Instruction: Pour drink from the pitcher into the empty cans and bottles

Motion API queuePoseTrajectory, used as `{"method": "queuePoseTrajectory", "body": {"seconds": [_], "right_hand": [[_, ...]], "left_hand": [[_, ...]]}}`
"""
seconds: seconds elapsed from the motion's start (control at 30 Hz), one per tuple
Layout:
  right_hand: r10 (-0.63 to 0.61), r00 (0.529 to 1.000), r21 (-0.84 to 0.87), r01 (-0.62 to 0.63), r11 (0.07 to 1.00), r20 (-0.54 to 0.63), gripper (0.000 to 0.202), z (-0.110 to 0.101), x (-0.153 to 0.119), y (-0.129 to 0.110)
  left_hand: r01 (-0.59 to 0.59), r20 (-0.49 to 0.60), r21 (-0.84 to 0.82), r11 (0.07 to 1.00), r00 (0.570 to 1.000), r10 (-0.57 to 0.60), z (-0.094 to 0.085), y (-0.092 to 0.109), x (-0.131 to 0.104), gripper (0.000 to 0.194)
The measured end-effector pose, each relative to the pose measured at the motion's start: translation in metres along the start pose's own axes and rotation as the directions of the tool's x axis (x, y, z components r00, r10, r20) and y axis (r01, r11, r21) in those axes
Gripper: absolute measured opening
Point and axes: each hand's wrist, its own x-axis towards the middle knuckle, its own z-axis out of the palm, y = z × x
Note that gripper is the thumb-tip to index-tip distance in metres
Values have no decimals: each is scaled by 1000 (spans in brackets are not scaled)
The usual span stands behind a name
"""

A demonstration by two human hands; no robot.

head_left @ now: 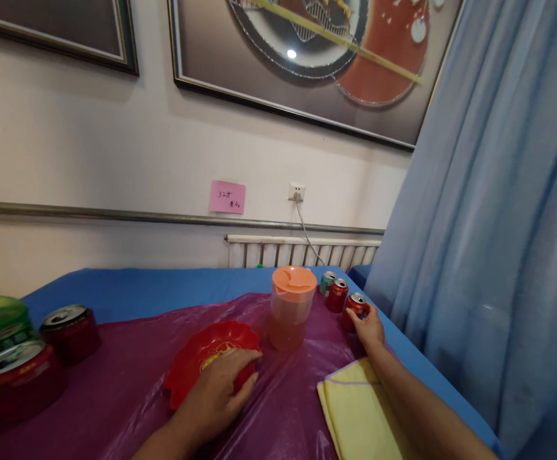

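My right hand is closed around a red drink can, thumb and fingers at its sides. The can stands at the right edge of a purple plastic sheet. Just behind it are another red can and a green can, both upright. My left hand lies over the near right side of a red scalloped plate with a yellow print. Its fingers curl over the rim, and the thumb sits lower, with red rim showing between. Between my hands stands a clear jug with an orange lid and amber liquid.
A folded yellow cloth lies below my right forearm. At the left stand two larger-looking red cans and a green bottle. Purple sheet covers the blue tablecloth. A blue curtain hangs on the right.
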Motion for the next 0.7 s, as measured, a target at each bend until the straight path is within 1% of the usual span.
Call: {"method": "queuePoseTrajectory", "body": {"seconds": [0.17,0.27,0.4,0.5,0.6,0.7], "right_hand": [[2,999,-7,-2,1000,-40,38,2,2,-3],[-10,998,-6,10,1000,-56,38,3,4,-4],[-28,999,-11,28,1000,-31,38,7,5,-6],[-17,1000,-34,17,999,-13,38,8,5,-6],[-3,1000,-67,2,998,-4,39,7,3,-8],[-13,1000,-82,13,997,6,38,4,2,-14]], "left_hand": [[-8,-89,-57,998,996,2,-7,4,2,25],[-5,-124,-81,997,992,-5,-9,7,-1,24],[21,-130,-103,995,991,-34,-7,7,-4,24],[37,-133,-118,992,990,-53,-6,7,-5,23],[45,-141,-136,990,988,-64,-6,7,-6,24],[53,-153,-179,982,985,-81,-6,5,-6,24]]}}
